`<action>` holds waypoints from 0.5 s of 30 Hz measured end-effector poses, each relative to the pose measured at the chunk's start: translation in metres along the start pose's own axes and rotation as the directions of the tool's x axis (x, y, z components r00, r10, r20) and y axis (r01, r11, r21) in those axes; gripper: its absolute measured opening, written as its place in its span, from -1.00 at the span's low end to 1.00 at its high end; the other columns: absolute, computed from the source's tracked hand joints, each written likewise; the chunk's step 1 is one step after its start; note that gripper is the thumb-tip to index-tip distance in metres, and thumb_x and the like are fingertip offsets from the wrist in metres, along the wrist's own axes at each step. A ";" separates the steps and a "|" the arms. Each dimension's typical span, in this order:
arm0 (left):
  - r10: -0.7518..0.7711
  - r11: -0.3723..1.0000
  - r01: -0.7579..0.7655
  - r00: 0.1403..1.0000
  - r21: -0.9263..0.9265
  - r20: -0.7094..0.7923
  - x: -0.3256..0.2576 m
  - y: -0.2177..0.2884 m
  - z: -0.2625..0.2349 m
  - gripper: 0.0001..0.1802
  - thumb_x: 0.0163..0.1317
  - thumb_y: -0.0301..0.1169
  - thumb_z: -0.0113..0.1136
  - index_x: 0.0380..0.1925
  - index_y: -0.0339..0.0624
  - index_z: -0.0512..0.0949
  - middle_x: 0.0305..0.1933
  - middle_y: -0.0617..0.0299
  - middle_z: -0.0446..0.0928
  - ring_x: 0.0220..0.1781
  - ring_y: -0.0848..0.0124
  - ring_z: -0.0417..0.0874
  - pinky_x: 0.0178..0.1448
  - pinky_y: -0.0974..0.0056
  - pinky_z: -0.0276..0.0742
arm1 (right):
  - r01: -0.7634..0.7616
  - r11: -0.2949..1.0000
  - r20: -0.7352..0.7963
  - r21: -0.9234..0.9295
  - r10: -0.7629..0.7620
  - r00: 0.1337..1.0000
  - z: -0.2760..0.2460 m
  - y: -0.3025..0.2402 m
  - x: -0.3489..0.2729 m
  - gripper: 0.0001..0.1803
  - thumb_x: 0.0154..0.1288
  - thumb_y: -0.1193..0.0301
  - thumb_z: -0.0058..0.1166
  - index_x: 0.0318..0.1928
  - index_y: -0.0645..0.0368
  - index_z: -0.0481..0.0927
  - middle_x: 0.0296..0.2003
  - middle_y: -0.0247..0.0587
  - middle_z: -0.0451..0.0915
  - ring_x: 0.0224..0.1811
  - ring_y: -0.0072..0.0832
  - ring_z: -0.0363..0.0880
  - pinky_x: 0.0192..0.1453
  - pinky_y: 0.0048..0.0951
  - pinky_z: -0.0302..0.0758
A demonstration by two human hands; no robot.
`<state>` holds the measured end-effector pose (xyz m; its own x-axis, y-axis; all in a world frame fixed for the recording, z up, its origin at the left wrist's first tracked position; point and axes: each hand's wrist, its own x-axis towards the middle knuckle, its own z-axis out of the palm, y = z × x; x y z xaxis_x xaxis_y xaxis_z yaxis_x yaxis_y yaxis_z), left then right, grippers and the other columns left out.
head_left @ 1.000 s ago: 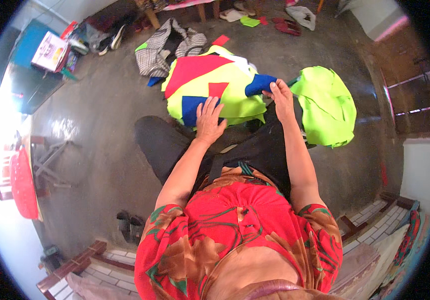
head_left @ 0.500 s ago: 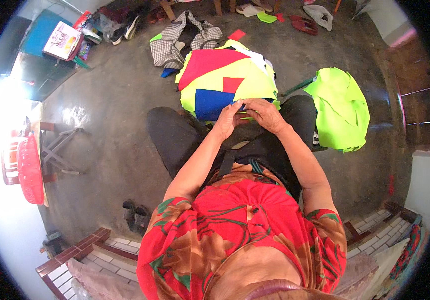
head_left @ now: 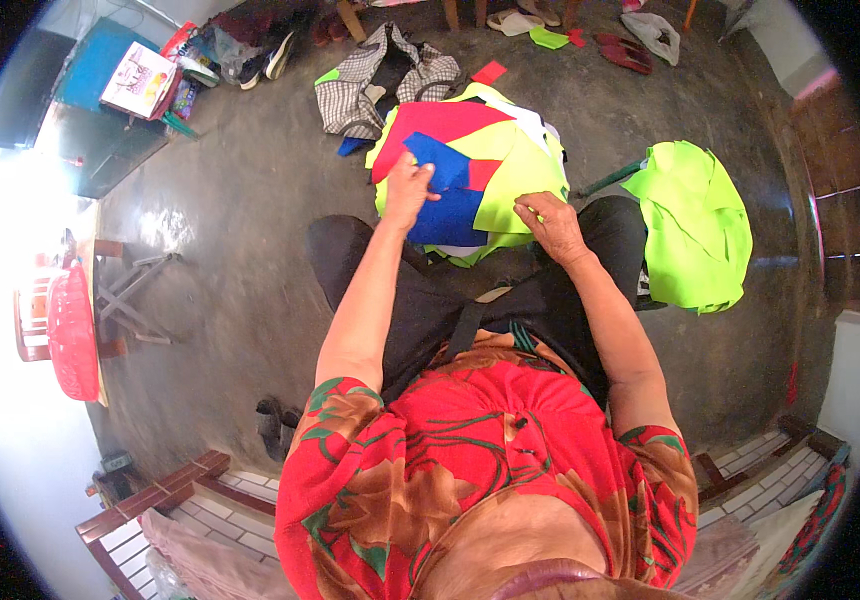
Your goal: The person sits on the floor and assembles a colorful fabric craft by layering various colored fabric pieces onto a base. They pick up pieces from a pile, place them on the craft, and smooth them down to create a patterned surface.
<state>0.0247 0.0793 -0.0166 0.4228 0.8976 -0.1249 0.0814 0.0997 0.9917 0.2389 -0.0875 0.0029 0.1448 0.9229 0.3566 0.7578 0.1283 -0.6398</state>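
In front of my knees lies a bundle of cloth pieces (head_left: 520,190) in fluorescent yellow, red, blue and white. My left hand (head_left: 408,192) is closed on a blue cloth piece (head_left: 436,158), which sticks up past the fingers over a red patch. Below it, a larger blue patch (head_left: 453,216) lies on the near left part of the bundle. At the bundle's near right side, my right hand (head_left: 553,222) has its fingers curled together just above the yellow cloth. Whatever those fingers may hold is too small to make out.
A heap of fluorescent yellow cloth (head_left: 695,225) sits right of my knee. Checked cloth (head_left: 350,95) lies beyond the bundle, with shoes (head_left: 278,57) and scraps farther back. A red plastic basin (head_left: 72,335) stands at left. Behind me is a tiled ledge (head_left: 220,515).
My hands were together at the bundle's near edge and are now apart. The left has moved left and away from me with the blue cloth piece; the right has shifted to the right.
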 end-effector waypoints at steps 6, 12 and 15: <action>-0.115 0.968 0.157 0.971 0.196 -0.207 0.000 -0.017 -0.044 -0.78 0.25 -0.53 0.03 -0.10 -0.18 0.38 -0.42 0.25 0.47 -0.50 0.46 0.54 -0.56 0.35 0.59 | -0.029 1.000 0.017 0.009 0.029 0.999 0.005 0.002 -0.001 -0.85 0.22 0.33 0.14 -0.34 0.14 0.58 -0.37 -0.19 0.62 -0.29 -0.20 0.59 -0.20 -0.24 0.52; -0.201 0.979 0.203 0.962 -0.005 -0.184 -0.001 -0.026 -0.045 -0.79 0.25 -0.54 0.01 -0.11 -0.17 0.37 -0.31 0.18 0.55 -0.42 0.36 0.63 -0.54 0.29 0.61 | -0.124 0.991 0.119 0.052 0.118 0.986 0.003 0.003 -0.002 -0.80 0.26 0.30 0.09 -0.35 0.18 0.55 -0.39 -0.11 0.59 -0.34 -0.13 0.58 -0.25 -0.22 0.49; -0.233 0.965 0.220 0.969 -0.142 -0.079 0.002 -0.012 -0.045 -0.74 0.26 -0.53 0.02 -0.04 -0.14 0.36 -0.26 0.17 0.57 -0.39 0.32 0.66 -0.46 0.25 0.64 | -0.133 0.990 0.120 0.049 0.127 0.985 0.002 0.002 -0.001 -0.80 0.26 0.29 0.09 -0.36 0.19 0.55 -0.40 -0.10 0.59 -0.34 -0.11 0.58 -0.26 -0.21 0.48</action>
<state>-0.0158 0.0990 -0.0270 0.3199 0.8806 -0.3495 0.0436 0.3548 0.9339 0.2393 -0.0878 -0.0005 0.1621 0.9686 0.1883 0.6999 0.0216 -0.7140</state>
